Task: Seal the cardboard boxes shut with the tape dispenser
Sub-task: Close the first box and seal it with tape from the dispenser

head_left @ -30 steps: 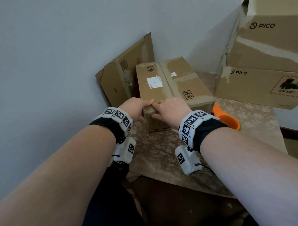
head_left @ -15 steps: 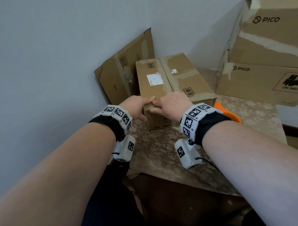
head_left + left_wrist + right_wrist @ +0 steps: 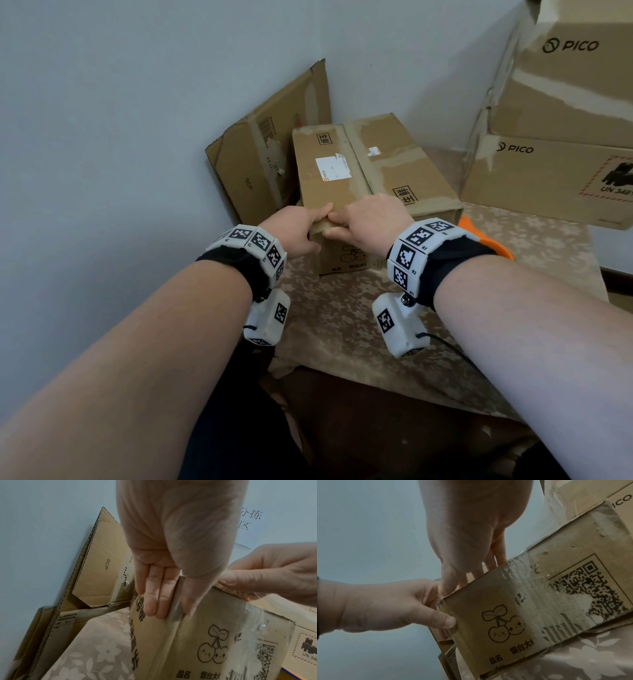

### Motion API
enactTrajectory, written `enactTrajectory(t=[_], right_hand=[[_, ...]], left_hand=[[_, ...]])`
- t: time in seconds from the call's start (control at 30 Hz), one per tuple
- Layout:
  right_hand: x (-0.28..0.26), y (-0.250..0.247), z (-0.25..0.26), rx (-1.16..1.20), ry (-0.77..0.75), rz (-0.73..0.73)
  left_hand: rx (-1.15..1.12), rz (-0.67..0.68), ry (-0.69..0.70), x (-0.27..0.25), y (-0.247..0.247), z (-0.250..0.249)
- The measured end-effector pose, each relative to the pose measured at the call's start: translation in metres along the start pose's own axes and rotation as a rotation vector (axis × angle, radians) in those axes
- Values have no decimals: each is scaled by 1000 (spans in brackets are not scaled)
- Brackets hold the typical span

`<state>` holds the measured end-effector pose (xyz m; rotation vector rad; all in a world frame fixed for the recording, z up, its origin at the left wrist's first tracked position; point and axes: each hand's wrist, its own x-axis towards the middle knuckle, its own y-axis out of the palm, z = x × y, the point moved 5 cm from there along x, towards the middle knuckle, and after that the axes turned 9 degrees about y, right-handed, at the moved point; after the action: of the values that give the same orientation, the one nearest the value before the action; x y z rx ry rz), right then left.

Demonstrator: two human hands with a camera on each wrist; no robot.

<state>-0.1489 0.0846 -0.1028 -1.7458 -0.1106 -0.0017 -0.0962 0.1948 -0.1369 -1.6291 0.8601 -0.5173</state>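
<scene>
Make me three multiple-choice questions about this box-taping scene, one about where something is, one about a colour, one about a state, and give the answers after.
1. Where is the flattened carton?
A. Leaning on the wall, left of the cherry box
B. On top of the PICO boxes
C. Under the table

2. What colour is the object peeking out behind the right wrist?
A. Green
B. Orange
C. Blue

3. What are the left hand and right hand doing?
A. Hanging idle
B. Lifting a PICO box
C. Both gripping the cherry box at its near top edge

Answers:
1 A, it stands tilted against the wall.
2 B, its visible edge is orange.
3 C, fingers of both curl over that edge.
</scene>
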Motion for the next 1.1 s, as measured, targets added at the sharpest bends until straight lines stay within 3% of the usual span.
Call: enactTrajectory(t=[0.33, 0.77, 0.97, 1.1], right_hand=[[5, 3, -3, 9, 2, 16], [5, 13, -11, 18, -36, 98], [2, 8, -19, 271, 43, 159], [5, 0, -41, 472, 199, 116]], left_hand=[[26, 116, -60, 0, 4, -1], [243, 229, -93, -8, -7, -15], [304, 247, -178, -9, -15, -17], [360, 268, -296, -3, -21, -6]])
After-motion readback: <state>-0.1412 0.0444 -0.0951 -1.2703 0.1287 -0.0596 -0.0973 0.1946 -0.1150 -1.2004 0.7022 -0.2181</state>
